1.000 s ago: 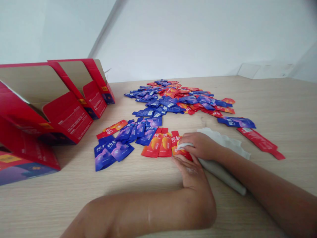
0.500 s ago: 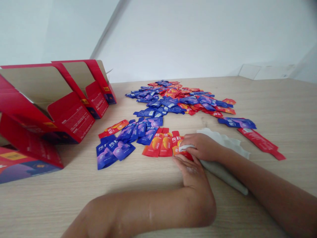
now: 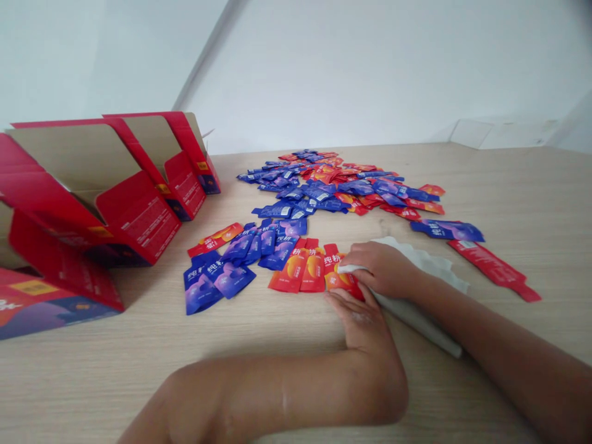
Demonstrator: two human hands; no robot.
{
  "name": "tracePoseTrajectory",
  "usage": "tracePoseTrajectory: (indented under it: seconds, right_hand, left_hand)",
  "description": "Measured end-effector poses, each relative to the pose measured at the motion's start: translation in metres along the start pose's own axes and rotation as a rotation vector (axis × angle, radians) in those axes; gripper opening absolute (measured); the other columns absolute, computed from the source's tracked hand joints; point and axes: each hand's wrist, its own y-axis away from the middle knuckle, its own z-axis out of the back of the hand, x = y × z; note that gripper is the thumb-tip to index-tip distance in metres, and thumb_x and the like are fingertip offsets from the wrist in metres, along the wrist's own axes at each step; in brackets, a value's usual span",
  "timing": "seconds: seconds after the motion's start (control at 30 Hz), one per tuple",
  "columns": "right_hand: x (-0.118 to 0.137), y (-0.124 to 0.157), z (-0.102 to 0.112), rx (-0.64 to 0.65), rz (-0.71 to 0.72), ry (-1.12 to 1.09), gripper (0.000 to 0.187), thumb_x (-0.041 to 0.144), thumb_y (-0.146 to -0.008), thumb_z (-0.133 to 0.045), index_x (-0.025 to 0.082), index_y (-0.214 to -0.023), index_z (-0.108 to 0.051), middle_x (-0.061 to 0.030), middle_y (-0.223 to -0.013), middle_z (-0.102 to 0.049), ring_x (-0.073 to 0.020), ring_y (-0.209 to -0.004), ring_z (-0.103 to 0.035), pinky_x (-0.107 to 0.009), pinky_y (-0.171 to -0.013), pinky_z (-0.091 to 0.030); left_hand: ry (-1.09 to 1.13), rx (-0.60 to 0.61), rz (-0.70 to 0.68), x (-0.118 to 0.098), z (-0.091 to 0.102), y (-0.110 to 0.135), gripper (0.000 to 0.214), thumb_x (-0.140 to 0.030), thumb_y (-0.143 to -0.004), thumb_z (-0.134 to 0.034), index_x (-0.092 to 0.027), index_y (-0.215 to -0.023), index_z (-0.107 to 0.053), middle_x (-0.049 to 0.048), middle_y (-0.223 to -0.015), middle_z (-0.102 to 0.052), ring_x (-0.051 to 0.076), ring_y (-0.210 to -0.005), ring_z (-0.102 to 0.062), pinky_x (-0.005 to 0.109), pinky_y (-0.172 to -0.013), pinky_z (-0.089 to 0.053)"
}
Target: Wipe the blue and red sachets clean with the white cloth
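A white cloth (image 3: 419, 274) is being clenched by the right hand (image 3: 382, 269) over a red sachet (image 3: 342, 282), with the loosely open left hand (image 3: 356, 324) being rested against it; a wood tabletop (image 3: 531, 185) is being shown beneath the sachet, a white wall (image 3: 370, 68) beyond it.

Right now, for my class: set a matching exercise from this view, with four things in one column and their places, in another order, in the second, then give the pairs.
Things
1. Right hand
2. Left hand
3. Open red cartons
4. Heap of blue and red sachets

Places
A. Far middle of the tabletop
B. Holding a white cloth
C. Left of the tabletop
D. Flat on the tabletop, just below the red sachets

Pairs: 1-B, 2-D, 3-C, 4-A
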Motion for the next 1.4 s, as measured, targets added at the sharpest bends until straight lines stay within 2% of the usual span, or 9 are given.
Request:
tracePoseTrajectory:
  seconds: [0.1,0.37,0.5,0.6,0.73,0.97,1.13,1.27,1.4]
  right_hand:
    - [0.003,-0.002,-0.003,0.040,0.034,-0.057,0.027,0.020,-0.082,-0.046,0.022,-0.102,-0.065,-0.0061,-0.096,-0.064,-0.0202,-0.087,-0.058,-0.031,-0.077,-0.041]
    - [-0.023,-0.009,-0.008,0.010,-0.133,-0.032,0.025,0.021,-0.084,-0.045,0.019,-0.098,-0.065,-0.0064,-0.096,-0.064,-0.0191,-0.087,-0.059,-0.029,-0.078,-0.041]
    - [-0.016,-0.003,0.000,-0.026,-0.157,0.069,0.025,0.022,-0.084,-0.045,0.019,-0.099,-0.065,-0.0068,-0.093,-0.064,-0.0207,-0.087,-0.058,-0.030,-0.076,-0.041]
    - [-0.003,0.001,0.002,-0.047,-0.106,0.078,0.026,0.023,-0.083,-0.046,0.021,-0.101,-0.065,-0.0068,-0.094,-0.064,-0.0216,-0.088,-0.057,-0.032,-0.077,-0.040]
    - [0.000,-0.002,-0.004,0.040,0.037,-0.065,0.028,0.022,-0.084,-0.045,0.022,-0.103,-0.065,-0.0057,-0.099,-0.065,-0.0198,-0.090,-0.058,-0.031,-0.079,-0.041]
    - [-0.025,-0.011,-0.009,0.014,-0.114,-0.060,0.027,0.022,-0.084,-0.045,0.019,-0.101,-0.065,-0.0068,-0.101,-0.065,-0.0199,-0.093,-0.059,-0.030,-0.083,-0.041]
    - [-0.011,-0.005,-0.001,-0.023,-0.120,-0.066,0.027,0.021,-0.084,-0.045,0.019,-0.101,-0.065,-0.0068,-0.098,-0.065,-0.0199,-0.091,-0.058,-0.030,-0.081,-0.042]
    - [0.006,-0.002,0.000,-0.021,-0.038,-0.143,0.027,0.020,-0.083,-0.045,0.020,-0.101,-0.066,-0.0056,-0.097,-0.066,-0.0194,-0.089,-0.059,-0.030,-0.078,-0.043]
    - [0.001,-0.007,-0.007,0.006,-0.040,-0.157,0.027,0.019,-0.082,-0.045,0.019,-0.099,-0.066,-0.0060,-0.098,-0.066,-0.0196,-0.089,-0.059,-0.030,-0.079,-0.043]
  left_hand:
    - [0.021,0.021,-0.008,0.000,0.000,-0.001,0.049,-0.014,-0.086,-0.029,-0.004,-0.134,-0.034,0.0287,-0.121,-0.053,0.034,-0.111,-0.052,0.055,-0.093,-0.039]
    - [0.017,0.035,-0.017,0.000,0.001,0.001,0.053,-0.018,-0.087,-0.030,-0.005,-0.138,-0.023,0.0303,-0.121,-0.052,0.035,-0.111,-0.051,0.058,-0.094,-0.035]
    - [-0.012,0.039,0.004,0.000,0.001,0.000,0.053,-0.016,-0.086,-0.028,-0.005,-0.138,-0.023,0.0302,-0.121,-0.053,0.035,-0.110,-0.052,0.057,-0.092,-0.038]
    - [0.004,0.035,-0.009,0.000,0.001,0.000,0.052,-0.014,-0.086,-0.029,-0.004,-0.137,-0.025,0.0291,-0.120,-0.054,0.034,-0.109,-0.053,0.056,-0.092,-0.039]
    - [0.027,0.030,-0.011,0.001,0.001,0.000,0.049,-0.015,-0.086,-0.029,-0.002,-0.134,-0.033,0.0293,-0.121,-0.053,0.034,-0.110,-0.052,0.055,-0.093,-0.039]
    - [0.016,0.046,-0.013,0.002,0.005,0.002,0.054,-0.016,-0.086,-0.031,-0.004,-0.138,-0.022,0.0310,-0.120,-0.052,0.034,-0.111,-0.051,0.057,-0.094,-0.036]
    - [0.062,0.011,-0.004,0.002,0.004,0.003,0.053,-0.016,-0.086,-0.034,-0.004,-0.136,-0.025,0.0306,-0.119,-0.054,0.035,-0.109,-0.053,0.058,-0.093,-0.037]
    - [0.194,-0.047,0.039,0.002,0.002,0.002,0.047,-0.011,-0.083,-0.038,-0.002,-0.129,-0.041,0.0298,-0.118,-0.055,0.034,-0.109,-0.053,0.056,-0.094,-0.038]
    - [0.209,-0.047,0.057,0.001,0.002,0.002,0.049,-0.010,-0.082,-0.039,-0.002,-0.130,-0.039,0.0300,-0.118,-0.054,0.035,-0.110,-0.052,0.057,-0.095,-0.036]
